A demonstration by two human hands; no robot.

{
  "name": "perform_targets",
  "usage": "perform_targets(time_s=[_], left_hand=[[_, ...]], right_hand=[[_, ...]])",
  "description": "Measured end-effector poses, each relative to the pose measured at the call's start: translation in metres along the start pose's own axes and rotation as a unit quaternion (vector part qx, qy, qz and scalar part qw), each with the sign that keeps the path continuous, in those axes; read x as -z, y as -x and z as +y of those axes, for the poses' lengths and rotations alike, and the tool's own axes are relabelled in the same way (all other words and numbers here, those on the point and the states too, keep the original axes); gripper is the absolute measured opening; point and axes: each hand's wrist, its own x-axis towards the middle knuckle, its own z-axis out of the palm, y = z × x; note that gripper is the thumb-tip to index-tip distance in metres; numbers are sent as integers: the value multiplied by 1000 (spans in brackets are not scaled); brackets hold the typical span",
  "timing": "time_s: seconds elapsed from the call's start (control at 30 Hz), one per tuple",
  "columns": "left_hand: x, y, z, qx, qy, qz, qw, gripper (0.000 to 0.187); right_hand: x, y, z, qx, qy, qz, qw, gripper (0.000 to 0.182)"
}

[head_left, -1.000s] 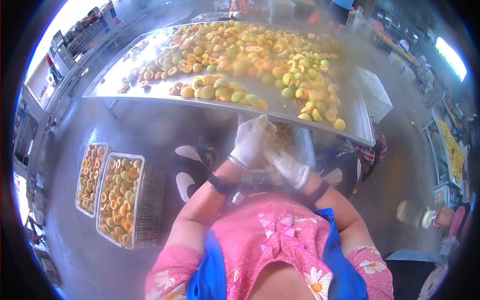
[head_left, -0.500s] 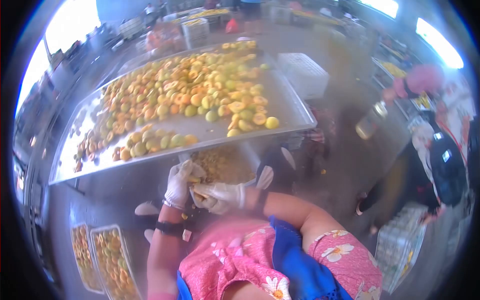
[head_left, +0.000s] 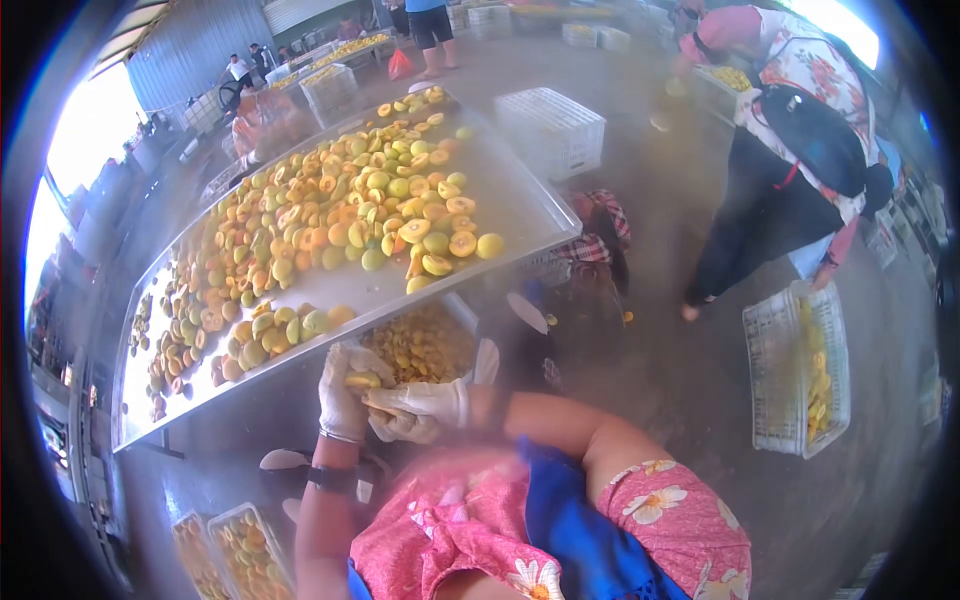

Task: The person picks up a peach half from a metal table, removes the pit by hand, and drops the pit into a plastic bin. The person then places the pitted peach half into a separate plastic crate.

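Observation:
My left hand (head_left: 343, 392), in a white glove, is closed on a yellow peach half (head_left: 362, 380). My right hand (head_left: 422, 408), also gloved, is closed right beside it; what its fingers hold, if anything, is hidden. Just beyond both hands stands a bin (head_left: 462, 312) holding many small yellow-brown pieces (head_left: 425, 345). Above that, a sloping metal table (head_left: 510, 225) carries a large heap of halved peaches (head_left: 330, 205), some with cut faces up. A smaller group of halves (head_left: 285, 330) lies near the table's front edge.
White crates (head_left: 550, 130) stand behind the table. At right a bending co-worker (head_left: 790, 150) grips a crate with yellow fruit (head_left: 797, 375). Two trays of peaches (head_left: 248, 550) sit on the floor at lower left. Another person (head_left: 265, 125) is across the table.
The view has swung, shifting the table left and down. The co-worker at right now bends over with a hand at the crate. My hands stay together, with the peach half showing more clearly.

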Motion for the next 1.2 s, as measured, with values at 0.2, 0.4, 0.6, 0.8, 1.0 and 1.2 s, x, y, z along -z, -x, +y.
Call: perform_targets(time_s=[0.2,0.4,0.6,0.8,1.0,1.2], left_hand=[[31,-7,-4,-7,-193,-79,978,39],[36,-9,-24,24,172,23,984,32],[43,-28,-36,42,310,82,946,38],[94,-62,-6,-212,-102,204,950,24],[108,-95,63,-289,-371,228,853,23],[141,-99,53,-257,-724,104,631,43]], right_hand=[[73,-48,23,13,-53,-20,998,33],[45,-31,10,-29,-130,-18,991,25],[32,-17,-5,13,-38,14,999,42],[25,-11,-22,-59,195,218,954,44],[38,-20,-1,-38,218,312,924,40],[45,-31,10,-30,404,370,836,38]])
